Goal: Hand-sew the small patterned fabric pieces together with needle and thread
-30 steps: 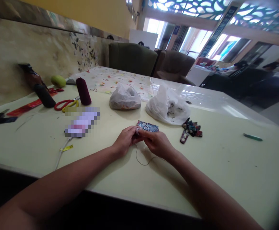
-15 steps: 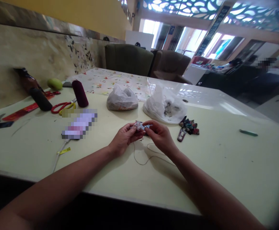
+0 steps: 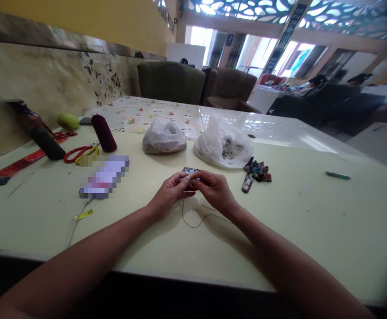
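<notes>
A small patterned piece of cloth [image 3: 191, 170], whitish and blue with dark parts, is held up just above the table between my two hands. My left hand [image 3: 172, 190] grips it, thumb on top and fingers beneath. My right hand [image 3: 213, 188] pinches at its near edge, fingertips meeting the left thumb; any needle there is too small to see. A thin brown thread [image 3: 193, 227] loops over the tabletop below the hands. Right of them lies a bunch of dark patterned cloth pieces [image 3: 259, 172] with a small flat clip-like piece [image 3: 247, 183].
Two white plastic bags [image 3: 164, 137] [image 3: 222, 146] stand beyond my hands. At left are a phone [image 3: 105, 177] on a cable, red-and-yellow scissors [image 3: 82, 153], a maroon thread cone [image 3: 103, 134], a dark cone [image 3: 48, 144] and a green fruit [image 3: 67, 121]. A green stick-like object [image 3: 338, 176] lies right.
My right fingertips have moved left, closing in on the left thumb. The cloth has turned, its patterned part now showing behind the fingers. The whole view has shifted slightly.
</notes>
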`<action>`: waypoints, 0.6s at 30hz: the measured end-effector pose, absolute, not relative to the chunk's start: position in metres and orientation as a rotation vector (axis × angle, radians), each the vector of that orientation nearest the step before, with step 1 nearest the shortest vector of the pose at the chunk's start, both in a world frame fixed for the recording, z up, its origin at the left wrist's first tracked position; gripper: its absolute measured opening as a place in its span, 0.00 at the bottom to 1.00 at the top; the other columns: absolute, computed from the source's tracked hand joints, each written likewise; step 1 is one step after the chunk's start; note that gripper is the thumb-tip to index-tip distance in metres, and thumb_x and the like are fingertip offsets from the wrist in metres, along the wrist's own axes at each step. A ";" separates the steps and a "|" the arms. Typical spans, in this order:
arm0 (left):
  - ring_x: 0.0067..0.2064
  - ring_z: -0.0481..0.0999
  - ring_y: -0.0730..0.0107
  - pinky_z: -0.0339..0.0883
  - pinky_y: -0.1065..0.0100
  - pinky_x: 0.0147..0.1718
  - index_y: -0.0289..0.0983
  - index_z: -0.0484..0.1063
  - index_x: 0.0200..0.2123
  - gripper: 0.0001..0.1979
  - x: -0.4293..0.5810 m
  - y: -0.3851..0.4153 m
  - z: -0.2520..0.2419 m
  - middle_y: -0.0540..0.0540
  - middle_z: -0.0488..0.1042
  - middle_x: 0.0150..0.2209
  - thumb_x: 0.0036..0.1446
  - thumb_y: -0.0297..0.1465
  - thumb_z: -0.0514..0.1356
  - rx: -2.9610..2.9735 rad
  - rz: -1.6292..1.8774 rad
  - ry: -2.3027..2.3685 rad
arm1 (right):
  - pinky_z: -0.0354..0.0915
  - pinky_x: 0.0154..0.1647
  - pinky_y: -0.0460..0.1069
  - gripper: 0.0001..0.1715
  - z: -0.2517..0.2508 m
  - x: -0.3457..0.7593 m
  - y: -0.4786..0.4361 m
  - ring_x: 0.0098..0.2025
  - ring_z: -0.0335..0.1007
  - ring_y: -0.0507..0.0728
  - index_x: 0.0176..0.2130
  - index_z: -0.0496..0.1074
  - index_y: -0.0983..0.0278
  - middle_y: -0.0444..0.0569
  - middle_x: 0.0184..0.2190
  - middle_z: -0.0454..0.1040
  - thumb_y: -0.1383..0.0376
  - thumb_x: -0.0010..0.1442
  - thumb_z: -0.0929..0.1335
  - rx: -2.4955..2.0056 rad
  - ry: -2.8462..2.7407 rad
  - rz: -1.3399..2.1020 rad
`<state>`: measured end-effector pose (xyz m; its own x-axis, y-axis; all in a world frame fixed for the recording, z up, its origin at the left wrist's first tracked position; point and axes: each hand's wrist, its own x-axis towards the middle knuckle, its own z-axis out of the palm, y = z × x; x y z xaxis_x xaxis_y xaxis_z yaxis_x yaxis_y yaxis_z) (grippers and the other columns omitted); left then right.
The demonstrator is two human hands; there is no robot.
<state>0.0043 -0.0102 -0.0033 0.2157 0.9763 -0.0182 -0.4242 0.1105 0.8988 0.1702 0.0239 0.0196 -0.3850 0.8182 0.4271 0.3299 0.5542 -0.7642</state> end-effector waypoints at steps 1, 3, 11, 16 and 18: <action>0.45 0.78 0.66 0.70 0.60 0.50 0.37 0.74 0.45 0.16 0.004 -0.010 -0.004 0.44 0.78 0.43 0.58 0.40 0.65 0.942 1.179 0.768 | 0.67 0.34 0.46 0.07 0.019 0.171 0.024 0.31 0.76 0.53 0.36 0.79 0.63 0.46 0.30 0.80 0.66 0.59 0.69 -0.923 -1.978 0.738; 0.44 0.78 0.67 0.70 0.60 0.51 0.37 0.74 0.45 0.16 0.004 -0.010 -0.005 0.45 0.77 0.42 0.59 0.41 0.64 0.956 1.171 0.771 | 0.68 0.36 0.46 0.10 0.019 0.172 0.026 0.34 0.78 0.55 0.38 0.80 0.62 0.47 0.33 0.82 0.68 0.60 0.68 -0.910 -2.049 0.697; 0.42 0.76 0.71 0.71 0.61 0.50 0.37 0.74 0.45 0.15 0.002 -0.008 -0.007 0.46 0.76 0.41 0.59 0.39 0.64 0.918 1.219 0.783 | 0.60 0.28 0.46 0.15 0.014 0.178 0.029 0.27 0.74 0.54 0.45 0.80 0.60 0.48 0.31 0.82 0.67 0.60 0.67 -0.937 -2.398 0.312; 0.46 0.76 0.66 0.72 0.60 0.50 0.38 0.72 0.48 0.16 0.002 -0.008 -0.007 0.45 0.75 0.44 0.59 0.40 0.64 1.030 1.190 0.794 | 0.60 0.28 0.45 0.12 0.008 0.176 0.029 0.29 0.75 0.53 0.36 0.79 0.61 0.47 0.30 0.81 0.69 0.62 0.65 -0.963 -2.365 0.239; 0.47 0.76 0.65 0.73 0.59 0.48 0.39 0.71 0.49 0.19 0.002 -0.007 -0.007 0.45 0.74 0.46 0.57 0.38 0.66 1.091 1.197 0.796 | 0.62 0.30 0.45 0.10 0.005 0.176 0.030 0.30 0.76 0.53 0.36 0.79 0.61 0.47 0.32 0.82 0.67 0.62 0.66 -0.921 -2.290 0.249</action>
